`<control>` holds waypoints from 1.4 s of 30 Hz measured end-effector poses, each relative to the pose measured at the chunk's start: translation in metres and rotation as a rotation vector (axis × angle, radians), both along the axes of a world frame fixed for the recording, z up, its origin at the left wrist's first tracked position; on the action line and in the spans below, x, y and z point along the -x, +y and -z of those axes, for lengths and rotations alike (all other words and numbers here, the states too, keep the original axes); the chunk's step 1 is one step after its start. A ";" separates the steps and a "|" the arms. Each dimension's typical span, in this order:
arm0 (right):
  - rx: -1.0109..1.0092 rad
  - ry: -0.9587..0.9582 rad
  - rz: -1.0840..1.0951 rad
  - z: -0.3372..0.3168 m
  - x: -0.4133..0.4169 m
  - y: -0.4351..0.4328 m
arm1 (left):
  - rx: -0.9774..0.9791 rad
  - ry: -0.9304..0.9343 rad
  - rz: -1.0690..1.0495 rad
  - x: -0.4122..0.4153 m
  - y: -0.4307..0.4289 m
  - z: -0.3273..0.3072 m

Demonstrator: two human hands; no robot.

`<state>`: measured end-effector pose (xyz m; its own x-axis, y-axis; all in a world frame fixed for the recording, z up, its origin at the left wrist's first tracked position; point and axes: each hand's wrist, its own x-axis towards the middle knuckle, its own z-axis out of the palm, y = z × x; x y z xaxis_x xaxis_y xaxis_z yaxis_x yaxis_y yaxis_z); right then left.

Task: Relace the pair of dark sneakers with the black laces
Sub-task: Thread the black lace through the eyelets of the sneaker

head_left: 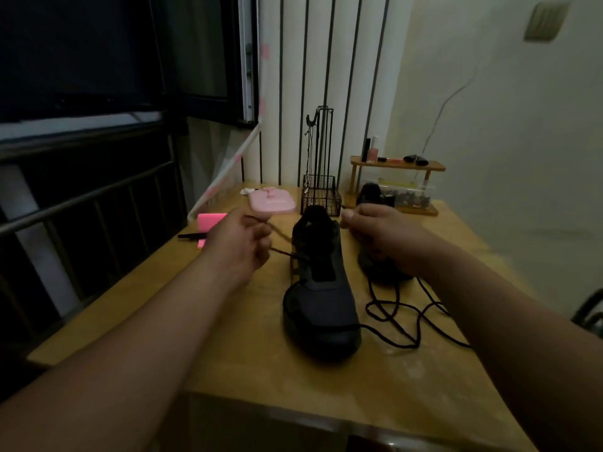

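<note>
Sneaker (321, 288) stands on the wooden table (228, 353) between the two hands, toe toward the person. The left hand (236, 246) pinches a black lace (287, 252) — the strand runs from its fingers rightward to the shoe's eyelets. The right hand (378, 236) is curled just right of the shoe's collar; I cannot tell whether it holds anything. Beneath that hand sits the second sneaker (385, 272) — a loose lace (404, 346) lies coiled nearer the person.

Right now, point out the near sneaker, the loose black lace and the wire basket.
near sneaker (321, 308): head view, toe upper.
loose black lace (404, 346): head view, bottom of its nearest loop.
wire basket (321, 199): head view, front mesh wall.
</note>
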<state>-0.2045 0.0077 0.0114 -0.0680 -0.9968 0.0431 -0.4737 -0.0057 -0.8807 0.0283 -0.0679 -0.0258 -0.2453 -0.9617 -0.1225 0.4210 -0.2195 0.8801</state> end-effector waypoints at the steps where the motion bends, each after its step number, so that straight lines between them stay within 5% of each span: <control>1: -0.022 -0.003 0.030 0.006 0.006 0.004 | -0.087 0.009 -0.018 -0.008 -0.001 0.011; 6: -0.081 0.039 0.029 0.022 0.023 0.017 | -0.210 0.023 -0.195 -0.011 0.007 0.040; 9: -0.082 0.110 -0.008 0.024 0.024 0.021 | 0.274 -0.457 -0.265 0.009 0.023 0.036; 12: -0.058 0.176 -0.027 0.027 0.024 0.026 | 0.821 -0.832 -0.101 0.026 0.043 0.026; 17: -0.005 0.385 -0.056 0.035 0.023 0.036 | 1.042 -1.267 0.105 0.043 0.046 0.020; 42: 0.423 0.618 0.055 0.083 -0.008 0.042 | 0.923 -1.061 0.248 0.044 0.027 0.036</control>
<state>-0.1964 0.0499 -0.0712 0.0438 -0.8824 0.4684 -0.8904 -0.2471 -0.3823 -0.0159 -0.0414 -0.0614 -0.6055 -0.7434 0.2841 -0.4804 0.6260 0.6142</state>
